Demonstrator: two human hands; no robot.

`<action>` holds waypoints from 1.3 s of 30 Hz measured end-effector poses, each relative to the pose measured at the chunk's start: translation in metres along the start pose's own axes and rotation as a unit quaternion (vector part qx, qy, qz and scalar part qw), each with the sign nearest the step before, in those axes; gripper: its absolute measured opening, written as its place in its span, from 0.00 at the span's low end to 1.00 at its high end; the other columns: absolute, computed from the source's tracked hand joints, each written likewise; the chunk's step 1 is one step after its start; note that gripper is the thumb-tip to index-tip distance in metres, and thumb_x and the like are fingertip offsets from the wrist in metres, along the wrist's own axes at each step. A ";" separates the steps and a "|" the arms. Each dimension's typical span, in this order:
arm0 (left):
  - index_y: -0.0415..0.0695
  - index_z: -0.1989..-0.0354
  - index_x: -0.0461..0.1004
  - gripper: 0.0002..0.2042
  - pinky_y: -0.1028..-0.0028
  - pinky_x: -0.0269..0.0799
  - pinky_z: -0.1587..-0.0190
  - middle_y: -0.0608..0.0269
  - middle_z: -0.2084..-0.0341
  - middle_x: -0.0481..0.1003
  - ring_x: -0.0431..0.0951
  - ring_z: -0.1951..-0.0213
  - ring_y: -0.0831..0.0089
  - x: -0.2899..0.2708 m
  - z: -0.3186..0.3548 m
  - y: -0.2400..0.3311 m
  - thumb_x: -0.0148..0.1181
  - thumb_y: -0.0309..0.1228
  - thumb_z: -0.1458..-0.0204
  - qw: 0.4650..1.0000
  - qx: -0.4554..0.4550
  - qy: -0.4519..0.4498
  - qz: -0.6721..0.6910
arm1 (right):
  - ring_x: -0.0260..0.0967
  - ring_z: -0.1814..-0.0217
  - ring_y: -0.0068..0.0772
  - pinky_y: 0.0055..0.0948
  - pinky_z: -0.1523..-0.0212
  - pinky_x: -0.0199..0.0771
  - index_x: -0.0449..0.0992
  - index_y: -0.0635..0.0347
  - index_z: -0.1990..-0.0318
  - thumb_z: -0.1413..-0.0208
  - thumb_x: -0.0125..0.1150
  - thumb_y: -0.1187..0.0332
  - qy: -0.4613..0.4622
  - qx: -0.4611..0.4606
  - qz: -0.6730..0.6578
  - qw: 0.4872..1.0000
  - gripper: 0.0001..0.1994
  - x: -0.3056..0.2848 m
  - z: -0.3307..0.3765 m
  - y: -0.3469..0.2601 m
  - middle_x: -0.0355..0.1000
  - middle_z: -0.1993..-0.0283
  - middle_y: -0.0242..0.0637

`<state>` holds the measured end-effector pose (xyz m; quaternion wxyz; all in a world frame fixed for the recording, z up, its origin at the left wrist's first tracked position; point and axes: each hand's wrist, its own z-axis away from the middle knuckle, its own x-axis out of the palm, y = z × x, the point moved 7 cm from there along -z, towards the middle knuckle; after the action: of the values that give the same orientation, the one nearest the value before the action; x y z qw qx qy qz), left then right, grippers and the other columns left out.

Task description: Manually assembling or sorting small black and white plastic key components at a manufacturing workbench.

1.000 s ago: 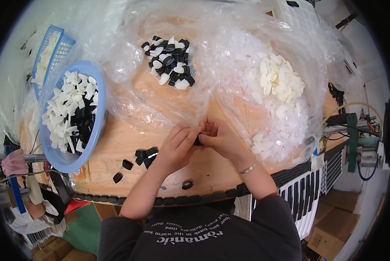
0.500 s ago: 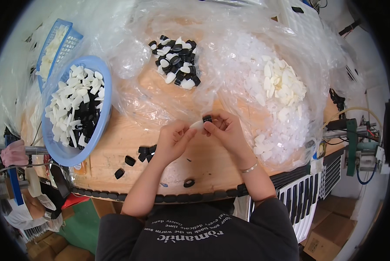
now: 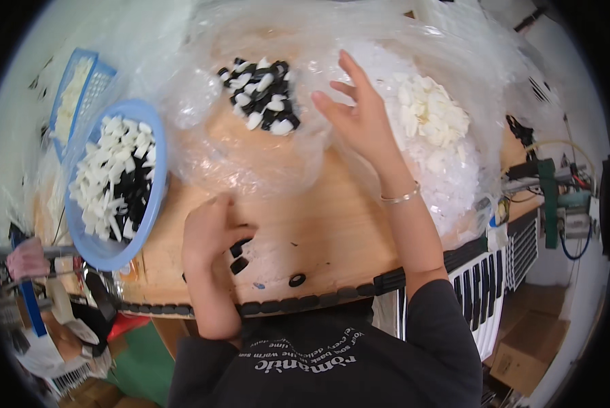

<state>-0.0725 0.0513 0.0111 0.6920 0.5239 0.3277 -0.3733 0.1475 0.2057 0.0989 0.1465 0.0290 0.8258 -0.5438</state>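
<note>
My right hand [image 3: 360, 115] is raised over the clear plastic film with its fingers spread, holding nothing. It is between a heap of joined-looking black and white pieces [image 3: 260, 97] and a pile of cream-white flat pieces [image 3: 433, 110]. Low over the table, my left hand [image 3: 209, 228] is somewhat blurred, thumb and fingers apart, and nothing shows in it. Beside its thumb lie a few small black caps [image 3: 238, 264], partly covered by the hand. A black ring-shaped piece [image 3: 297, 279] rests near the front edge.
At the left, a blue basin [image 3: 156, 194] holds white and black pieces; behind it stands a blue basket [image 3: 101, 88]. Clear film [image 3: 203, 153] spreads over the back of the wooden table [image 3: 332, 211]. A black strip [image 3: 298, 303] lines the front edge. Metal equipment [image 3: 577, 217] stands right.
My hands have parted: the right went up and away with fingers spreading, the left moved left toward the black caps. The black-and-white piece between them is no longer in my hands.
</note>
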 end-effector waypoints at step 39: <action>0.36 0.54 0.70 0.12 0.74 0.72 0.51 0.51 0.55 0.74 0.75 0.53 0.72 0.057 -0.021 0.042 0.57 0.17 0.47 0.555 0.131 0.092 0.817 | 0.75 0.64 0.25 0.22 0.59 0.76 0.72 0.67 0.60 0.45 0.59 0.77 -0.033 0.197 -0.326 0.924 0.06 0.056 0.117 0.042 0.75 0.64 0.37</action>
<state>-0.0083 0.0691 -0.0219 0.5902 0.6828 -0.2314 0.3632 0.1269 0.1100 0.0036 -0.0203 -0.2314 0.6607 -0.7138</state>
